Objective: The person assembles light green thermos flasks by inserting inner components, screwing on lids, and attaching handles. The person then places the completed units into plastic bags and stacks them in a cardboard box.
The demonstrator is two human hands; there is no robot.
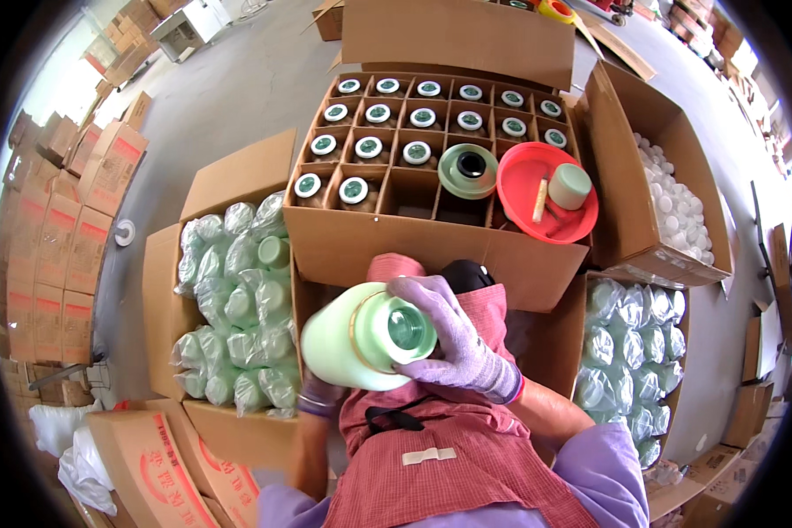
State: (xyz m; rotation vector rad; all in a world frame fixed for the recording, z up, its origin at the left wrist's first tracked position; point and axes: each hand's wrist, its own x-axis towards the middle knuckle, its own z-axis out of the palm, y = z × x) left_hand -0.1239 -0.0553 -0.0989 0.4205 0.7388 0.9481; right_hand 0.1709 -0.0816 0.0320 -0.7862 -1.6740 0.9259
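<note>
I hold a pale green plastic bottle (354, 340) with an open mouth, tilted toward me over my lap. My right hand (453, 333), in a purple knit glove, is wrapped over its neck and shoulder. My left hand (319, 394), also gloved, supports the bottle from beneath and is mostly hidden by it. Just beyond stands a divided cardboard box (343, 246) with several capped bottles (369, 148) in its cells; some near cells are vacant.
A green funnel (468, 170) and a red bowl (524, 189) with a pale green cup (570, 186) rest on the box. Boxes of plastic-wrapped green bottles sit left (238, 299) and right (629, 352). A box of white caps (673, 207) is at right.
</note>
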